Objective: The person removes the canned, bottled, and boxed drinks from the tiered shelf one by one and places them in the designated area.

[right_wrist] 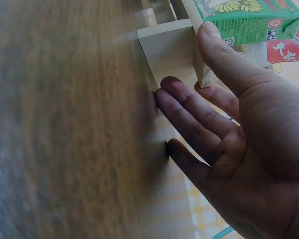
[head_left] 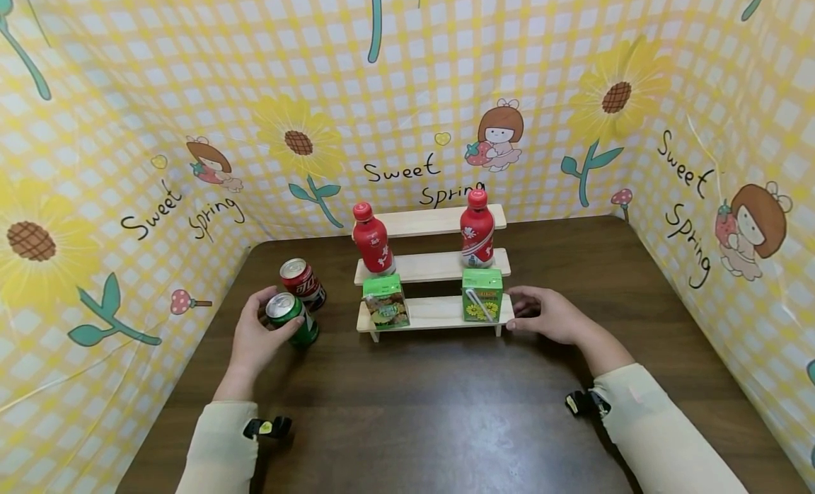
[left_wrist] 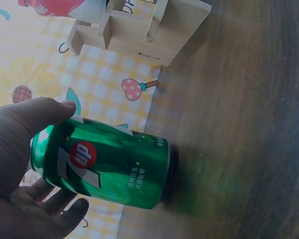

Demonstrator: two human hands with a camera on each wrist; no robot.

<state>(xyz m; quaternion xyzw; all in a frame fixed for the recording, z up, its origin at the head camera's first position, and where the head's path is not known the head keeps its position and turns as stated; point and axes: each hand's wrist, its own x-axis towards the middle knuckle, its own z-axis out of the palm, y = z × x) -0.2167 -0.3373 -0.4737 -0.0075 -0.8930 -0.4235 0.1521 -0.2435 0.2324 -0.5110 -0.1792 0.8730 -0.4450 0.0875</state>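
Hazards, as we judge them: the green can (head_left: pixel 308 332), left of centre in the frame, could knock the red can (head_left: pixel 308 287) just behind it if swung carelessly; an uneven tug on the wooden rack (head_left: pixel 436 311), centre, might topple the red bottles (head_left: pixel 373 245). Poses: we list the left hand (head_left: pixel 253 332), lower left, thumb and fingers grasping the green can; the right hand (head_left: pixel 552 316), right of centre, thumb and forefinger apparently pinching the rack's lowest board.
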